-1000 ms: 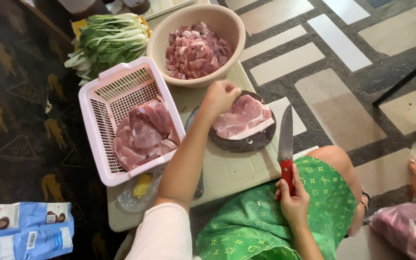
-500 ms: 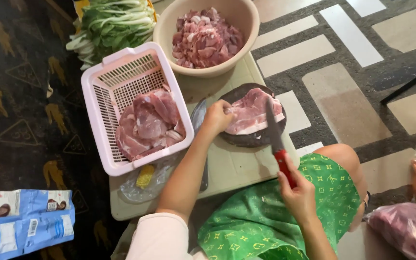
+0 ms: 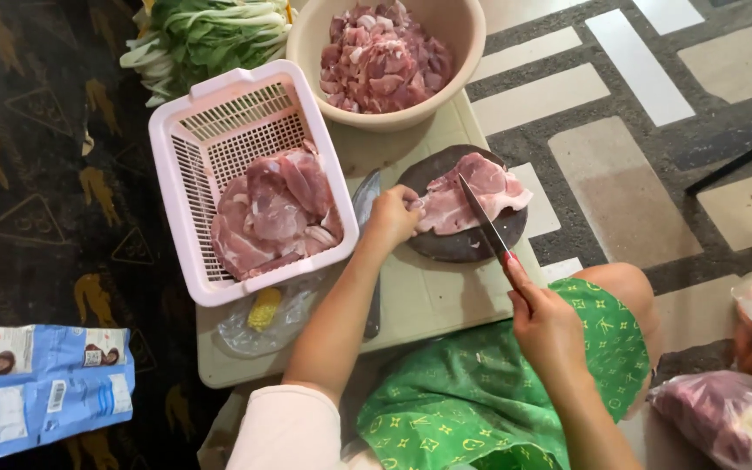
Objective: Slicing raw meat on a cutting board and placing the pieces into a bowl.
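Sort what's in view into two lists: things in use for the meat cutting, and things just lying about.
In use: left hand steadying the meat slab; right hand holding the knife; round cutting board; bowl of cut meat; pink basket of slices.

Lying about: leafy greens; blue packets; second knife; plastic bag.

The left hand (image 3: 391, 218) pinned the meat (image 3: 472, 196) under its fingers (image 3: 412, 205); the right hand (image 3: 546, 322) laid the knife (image 3: 485, 224) just beside them.

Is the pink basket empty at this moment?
No, the pink basket holds several slabs of raw meat piled at its near end, beside the left hand.
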